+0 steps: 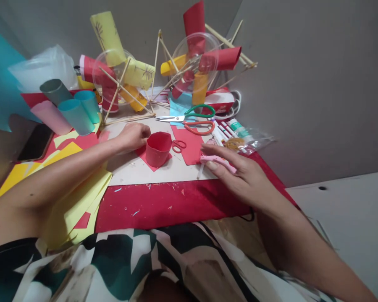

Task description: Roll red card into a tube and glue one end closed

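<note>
A red paper tube (158, 150) stands upright on a red paper square (154, 167), on a pale board (122, 176). Left of the tube is my left hand (135, 136), its fingers curled down near the square's far corner; what they pinch, if anything, is hidden. My right hand (239, 167), at the board's right edge, is closed around a slim pink tool with small spots (219, 160). A pale, stick-like part hangs below it; the tool's kind is unclear. Small red-handled scissors (179, 146) lie just right of the tube, beside a red paper strip (187, 147).
Large scissors with green and orange handles (184, 118) lie behind. Two stick-framed wheels with paper tubes (113, 79) (195, 63) stand at the back. Coloured tubes (77, 117), a phone (36, 142) and yellow paper (82, 201) are left; markers (228, 130) right.
</note>
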